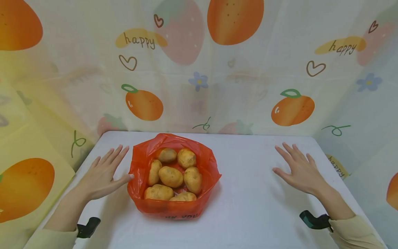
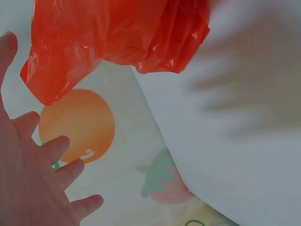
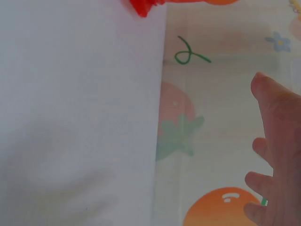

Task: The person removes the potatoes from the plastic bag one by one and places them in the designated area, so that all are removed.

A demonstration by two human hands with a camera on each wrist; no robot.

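Note:
A red plastic bag (image 1: 174, 209) stands with its mouth spread wide on the white table, left of centre in the head view. Several potatoes (image 1: 171, 176) lie inside it. My left hand (image 1: 104, 173) hovers just left of the bag, fingers straight, its thumb tip close to the bag's rim; whether they touch I cannot tell. Well to the right of the bag, my right hand (image 1: 298, 169) is held over the table with fingers spread and holds nothing. The left wrist view shows the bag's side (image 2: 117, 33) beyond the left hand (image 2: 37, 165).
The white table (image 1: 245, 193) reaches back to a cloth (image 1: 233, 100) printed with fruit, which hangs behind and at both sides. A dark wrist device (image 1: 88, 227) sits on the left wrist and another wrist device (image 1: 315, 220) on the right.

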